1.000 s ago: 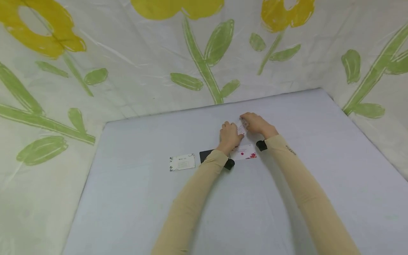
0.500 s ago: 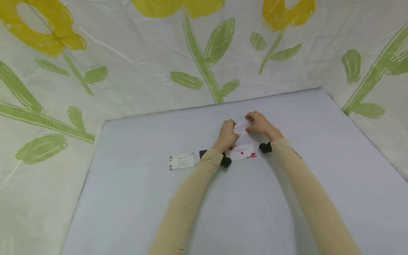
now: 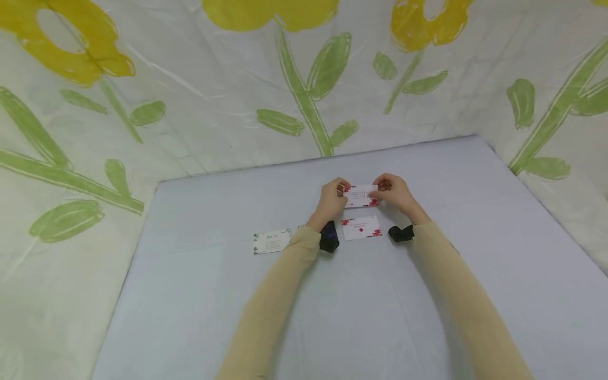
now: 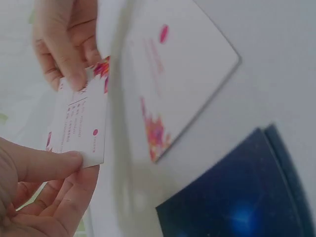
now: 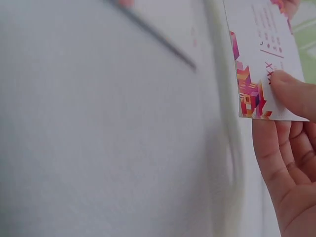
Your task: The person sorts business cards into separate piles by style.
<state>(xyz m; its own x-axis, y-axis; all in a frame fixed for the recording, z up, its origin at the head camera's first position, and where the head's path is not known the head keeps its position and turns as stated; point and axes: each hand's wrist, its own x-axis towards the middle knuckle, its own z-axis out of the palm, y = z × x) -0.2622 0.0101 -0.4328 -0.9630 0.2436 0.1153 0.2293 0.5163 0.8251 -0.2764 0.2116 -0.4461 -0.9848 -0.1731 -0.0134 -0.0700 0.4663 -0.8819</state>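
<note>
A white business card [image 3: 358,196] with red floral corners and small printed text is held between both hands above the table. My left hand [image 3: 334,196] pinches its left end between thumb and fingers. At the other end, my right hand [image 3: 395,193] pinches it, thumb on the printed face, as the right wrist view shows on the card [image 5: 264,54]. Just nearer to me lies another white card [image 3: 361,228] with red corner decoration and a red dot. Dark blue cards [image 4: 237,187] sit beside it, partly covered by my left wrist in the head view.
A white card with green leaf corners [image 3: 272,241] lies farther left on the pale tabletop [image 3: 190,295]. Behind the table's back edge rises a white curtain [image 3: 190,105] painted with yellow flowers and green leaves.
The held card has turned from a steep slant to nearly level, now with red corners showing. My right hand has moved rightward and my left wrist slightly left.
</note>
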